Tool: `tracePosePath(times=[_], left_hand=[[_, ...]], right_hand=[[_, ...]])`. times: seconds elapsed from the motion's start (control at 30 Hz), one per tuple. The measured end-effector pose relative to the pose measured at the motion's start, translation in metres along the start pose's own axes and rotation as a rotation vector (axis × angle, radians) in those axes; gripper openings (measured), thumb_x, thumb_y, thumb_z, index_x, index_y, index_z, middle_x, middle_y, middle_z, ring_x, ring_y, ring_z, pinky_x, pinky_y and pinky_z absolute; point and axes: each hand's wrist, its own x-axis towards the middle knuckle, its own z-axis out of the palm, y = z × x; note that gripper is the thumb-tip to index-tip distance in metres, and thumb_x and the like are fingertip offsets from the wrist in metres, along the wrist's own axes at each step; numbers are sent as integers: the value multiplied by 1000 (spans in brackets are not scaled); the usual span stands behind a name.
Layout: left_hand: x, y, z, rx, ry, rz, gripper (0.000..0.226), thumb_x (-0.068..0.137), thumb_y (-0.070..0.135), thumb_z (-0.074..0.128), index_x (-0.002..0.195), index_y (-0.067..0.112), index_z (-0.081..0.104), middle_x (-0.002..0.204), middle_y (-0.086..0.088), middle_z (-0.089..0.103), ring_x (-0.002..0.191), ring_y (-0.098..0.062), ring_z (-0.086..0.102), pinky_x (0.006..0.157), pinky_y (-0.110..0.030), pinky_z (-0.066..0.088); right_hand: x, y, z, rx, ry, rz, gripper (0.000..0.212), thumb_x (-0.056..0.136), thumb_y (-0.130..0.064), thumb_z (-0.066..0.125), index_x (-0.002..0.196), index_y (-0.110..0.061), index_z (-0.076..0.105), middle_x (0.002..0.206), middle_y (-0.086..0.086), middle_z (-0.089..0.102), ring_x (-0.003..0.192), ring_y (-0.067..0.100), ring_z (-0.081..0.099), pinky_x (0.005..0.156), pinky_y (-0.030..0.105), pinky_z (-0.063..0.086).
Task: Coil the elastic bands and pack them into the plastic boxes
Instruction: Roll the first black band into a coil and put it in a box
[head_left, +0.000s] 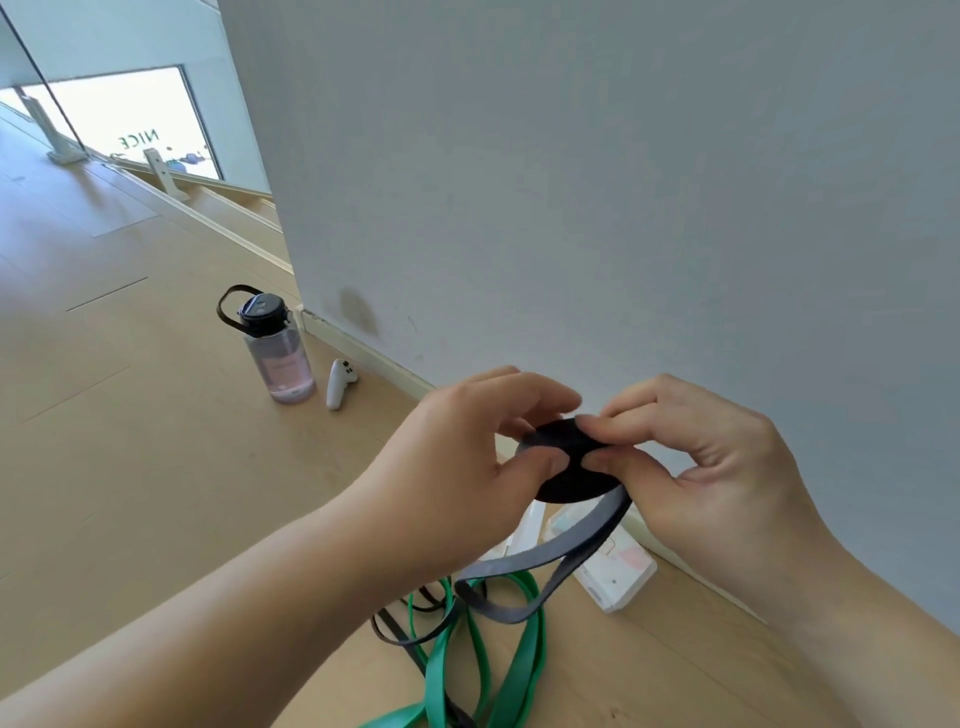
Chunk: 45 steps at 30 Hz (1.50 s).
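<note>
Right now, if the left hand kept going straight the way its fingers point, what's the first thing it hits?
The left hand points right, at the black coil it already pinches. Straight beyond the coil, the right hand's fingertips come first, touching the coil from the other side. Depth between the fingers is unclear.

Wall (623, 182): plain, pale grey, scuffed near its white baseboard (363, 353).
Floor (130, 441): light wood planks.
Window (130, 119): bright daylight.

The wood floor (130, 441) lies open to the left. A water bottle (278, 348) and a white controller (340, 384) stand near the wall (623, 182), which closes the far side. Green bands (514, 670) and 1 plastic box (618, 571) clutter the floor below both hands.
</note>
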Motion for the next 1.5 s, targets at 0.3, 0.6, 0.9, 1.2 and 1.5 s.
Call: tracePosePath(times=[0.3, 0.6, 0.9, 1.2, 1.5], left_hand=[[1, -3, -7, 73, -70, -36, 25, 92, 16, 71, 109, 35, 68, 104, 18, 67, 103, 6, 61, 89, -11, 48], [2, -4, -13, -363, 59, -191, 19, 93, 13, 75, 105, 27, 70, 98, 3, 77, 96, -12, 75, 84, -36, 64], [-2, -2, 0, -204, 57, -60, 45, 88, 12, 79, 122, 38, 65, 109, 20, 71, 106, 5, 67, 82, -22, 61], [-1, 0, 0, -36, 133, 26, 39, 90, 4, 72, 111, 37, 70, 102, 19, 69, 102, 1, 64, 81, -25, 60], [1, 4, 0, -712, 149, -230, 37, 95, -7, 65, 113, 26, 68, 110, -12, 69, 99, -25, 75, 84, -41, 65]], right_hand=[[-1, -3, 7, -177, -8, -204, 21, 79, 6, 83, 91, -10, 78, 90, -4, 71, 86, 14, 68, 77, 27, 53], [5, -11, 1, 321, 93, 212, 35, 80, -5, 78, 103, -31, 79, 99, -10, 81, 97, 10, 76, 88, 17, 56], [3, -9, -3, 76, 76, 99, 31, 77, 5, 82, 83, -25, 82, 89, -10, 78, 88, 11, 75, 81, 15, 56], [3, -17, -2, 372, 167, 335, 24, 62, -5, 89, 80, -20, 81, 85, -3, 81, 80, 14, 78, 76, 21, 61], [5, -14, -2, 468, 199, 309, 29, 78, -1, 79, 91, -27, 83, 95, -5, 82, 92, 14, 78, 85, 19, 59]])
